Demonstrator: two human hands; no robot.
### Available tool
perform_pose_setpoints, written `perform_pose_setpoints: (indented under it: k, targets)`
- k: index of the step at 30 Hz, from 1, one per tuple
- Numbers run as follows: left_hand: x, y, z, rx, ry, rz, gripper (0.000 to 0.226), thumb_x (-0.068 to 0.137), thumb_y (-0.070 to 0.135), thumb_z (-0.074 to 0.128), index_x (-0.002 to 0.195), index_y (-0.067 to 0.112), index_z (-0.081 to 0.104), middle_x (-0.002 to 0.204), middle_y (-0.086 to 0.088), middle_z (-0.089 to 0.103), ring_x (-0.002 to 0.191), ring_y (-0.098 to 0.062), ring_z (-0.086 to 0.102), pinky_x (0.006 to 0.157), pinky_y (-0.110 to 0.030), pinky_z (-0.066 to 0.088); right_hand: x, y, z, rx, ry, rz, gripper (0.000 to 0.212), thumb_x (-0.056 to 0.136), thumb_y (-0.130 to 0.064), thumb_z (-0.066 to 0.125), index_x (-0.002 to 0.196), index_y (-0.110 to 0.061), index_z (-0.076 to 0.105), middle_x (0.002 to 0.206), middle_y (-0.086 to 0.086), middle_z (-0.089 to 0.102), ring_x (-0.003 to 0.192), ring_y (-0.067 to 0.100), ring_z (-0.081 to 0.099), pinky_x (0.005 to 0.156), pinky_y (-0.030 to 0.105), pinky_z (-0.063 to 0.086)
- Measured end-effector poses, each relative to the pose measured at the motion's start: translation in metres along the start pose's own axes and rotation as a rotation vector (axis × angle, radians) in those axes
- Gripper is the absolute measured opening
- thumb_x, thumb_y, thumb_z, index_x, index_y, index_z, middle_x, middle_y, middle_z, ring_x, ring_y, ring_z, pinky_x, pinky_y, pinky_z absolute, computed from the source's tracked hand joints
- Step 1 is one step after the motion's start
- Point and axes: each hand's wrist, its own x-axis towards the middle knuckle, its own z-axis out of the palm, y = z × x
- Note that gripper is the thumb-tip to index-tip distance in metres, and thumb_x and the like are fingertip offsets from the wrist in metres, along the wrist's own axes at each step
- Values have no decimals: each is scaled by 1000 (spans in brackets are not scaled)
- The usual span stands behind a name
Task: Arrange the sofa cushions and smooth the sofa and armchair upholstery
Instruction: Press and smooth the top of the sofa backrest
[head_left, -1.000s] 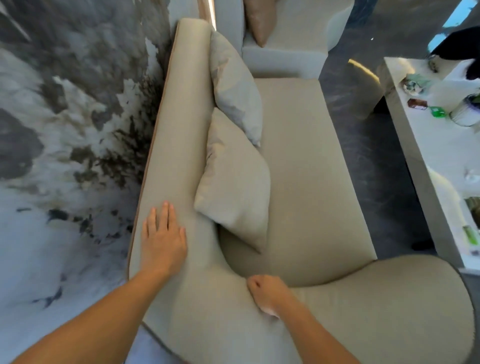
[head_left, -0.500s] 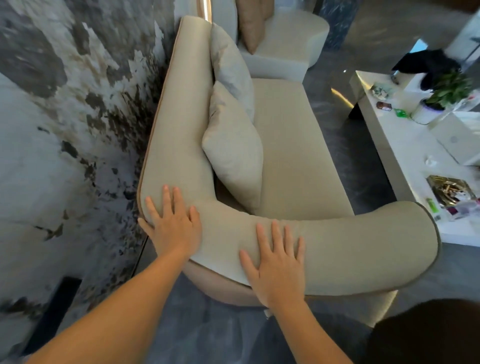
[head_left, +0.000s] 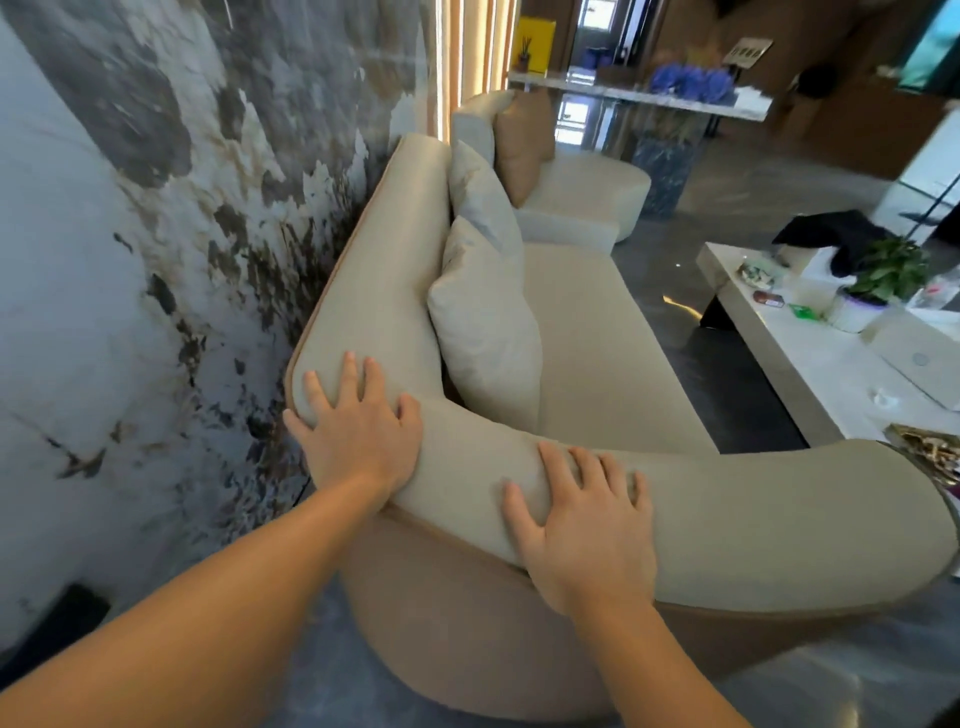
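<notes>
A beige sofa (head_left: 597, 332) runs along the marbled wall, its curved armrest nearest me. My left hand (head_left: 353, 431) lies flat on the corner where backrest meets armrest, fingers spread. My right hand (head_left: 582, 514) presses flat on the armrest's padded top, fingers apart. Neither hand holds anything. Two grey cushions lean on the backrest: a near cushion (head_left: 488, 327) and a far cushion (head_left: 483, 197) behind it. Past the sofa stands a pale armchair (head_left: 582, 197) with a brown cushion (head_left: 524, 140) on it.
The marble-patterned wall (head_left: 156, 234) is tight against the sofa's back. A white coffee table (head_left: 810, 374) at right carries a potted plant (head_left: 883, 275), a laptop, black cloth and small items. Dark glossy floor lies between sofa and table. A counter stands far behind.
My view has pulled back and lifted from over the seat to behind the armrest. My right hand, earlier a fist at the seat's corner, now lies open on the armrest. My left hand slid to the corner.
</notes>
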Motion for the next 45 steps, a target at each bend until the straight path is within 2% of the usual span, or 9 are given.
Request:
perform_pose_setpoints:
  k: [10, 16, 25, 28, 31, 35, 42, 45]
  targets:
    - [84, 10, 13, -25, 38, 40, 66, 93, 54, 20, 154, 29, 17, 165, 8, 7, 149, -34, -2, 116, -66, 6, 75, -22, 22, -16, -24, -4, 75, 82, -75, 10, 140, -38, 41, 141, -1, 51, 134, 26, 36, 115, 52, 18]
    - [169, 13, 24, -55, 41, 65, 65, 92, 54, 21, 153, 31, 19, 164, 11, 9, 149, -32, -1, 116, -65, 7, 144, -53, 40, -29, -15, 28, 76, 82, -75, 8, 140, -37, 39, 138, -2, 51, 129, 27, 37, 111, 51, 19]
    - [313, 6, 38, -78, 15, 85, 66, 89, 56, 21, 152, 37, 19, 163, 16, 10, 150, -26, -1, 118, -60, 7, 255, -122, 75, -51, -54, 106, 80, 78, -74, 1, 144, -40, 31, 152, -1, 39, 141, 29, 26, 114, 54, 9]
    - [348, 2, 42, -72, 16, 89, 66, 89, 56, 23, 152, 38, 20, 163, 16, 12, 150, -25, 1, 118, -59, 7, 281, -144, 82, -65, -34, 132, 78, 78, -72, 16, 139, -34, 48, 144, 5, 52, 135, 33, 39, 111, 59, 19]
    - [374, 1, 44, -85, 16, 76, 64, 91, 56, 27, 152, 38, 22, 162, 18, 13, 149, -22, 0, 119, -56, 6, 300, -159, 88, -3, 83, 147, 67, 74, -62, 42, 114, -19, 73, 116, 16, 71, 111, 41, 62, 100, 64, 39]
    - [389, -1, 45, -70, 23, 72, 65, 89, 59, 27, 151, 40, 22, 162, 20, 13, 149, -20, 1, 119, -53, 7, 313, -167, 96, 24, 93, 157, 62, 68, -56, 51, 106, -14, 77, 106, 21, 73, 103, 45, 66, 96, 65, 40]
    - [384, -2, 42, -27, -2, 71, 64, 91, 59, 28, 152, 40, 21, 162, 19, 13, 149, -20, 1, 120, -51, 7, 314, -165, 103, 33, 104, 162, 64, 64, -57, 56, 109, -17, 76, 114, 22, 71, 108, 47, 64, 99, 68, 37]
    - [386, -2, 43, -18, -8, 71, 62, 93, 57, 30, 152, 40, 21, 162, 18, 15, 149, -20, 2, 120, -51, 8, 316, -163, 103, 47, 36, 164, 67, 65, -58, 53, 113, -17, 75, 117, 21, 71, 111, 47, 63, 101, 68, 34]
